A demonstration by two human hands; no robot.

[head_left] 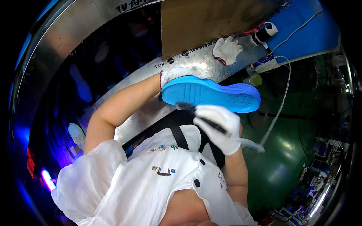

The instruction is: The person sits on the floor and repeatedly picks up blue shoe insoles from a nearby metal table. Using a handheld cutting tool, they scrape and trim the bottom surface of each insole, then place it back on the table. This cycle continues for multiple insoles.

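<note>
My left hand [184, 72], in a white knit glove with a dark red cuff, grips a bright blue shoe sole [211, 95] from behind its far edge. Its fingers are partly hidden by the sole. The sole is tilted so that its dotted and ribbed face shows, heel and toe lying left and right. In a white glove too, my right hand [220, 126] is closed round the black handle of a brush [185, 106]. The dark, motion-blurred brush head is at the sole's near edge, toward the left; whether it touches cannot be told.
An empty white glove [227, 51] lies on the metal ledge [143, 113] beyond the sole, beside a cardboard sheet [211, 28]. Farther right are a white-and-black device [264, 33], a blue board [301, 22] and a hanging pale cable [281, 107]. More soles [80, 83] lie in the dark area at left.
</note>
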